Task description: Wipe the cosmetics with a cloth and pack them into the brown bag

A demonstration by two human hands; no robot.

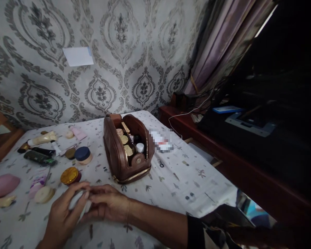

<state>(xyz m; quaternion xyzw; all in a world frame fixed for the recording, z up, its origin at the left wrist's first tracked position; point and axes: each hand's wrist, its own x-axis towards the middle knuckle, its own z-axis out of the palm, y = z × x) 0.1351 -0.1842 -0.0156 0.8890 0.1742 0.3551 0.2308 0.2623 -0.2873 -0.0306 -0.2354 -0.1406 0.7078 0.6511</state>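
Near the table's front edge, my left hand [64, 212] curls its fingers round a small white object [79, 204]. Its exact kind is hard to make out, as the fingers cover much of it. My right hand [109, 204] grips the same object from the right, fingers bent against it. Just beyond the hands is a jar with a gold lid [70, 175]. A pale round container [44, 194] lies to their left. Farther back stands a brown toiletry bag [114, 152], unzipped, with several gold-lidded items and a white-capped bottle [140, 148] inside.
Several tubes and jars spread over the left of the table, among them a dark green tube [39, 158], a blue-lidded jar [83, 155] and a pink sponge-like item [3, 185]. A blurred-out item [162, 140] lies right of the bag. A dark red desk [209, 162] borders the right.
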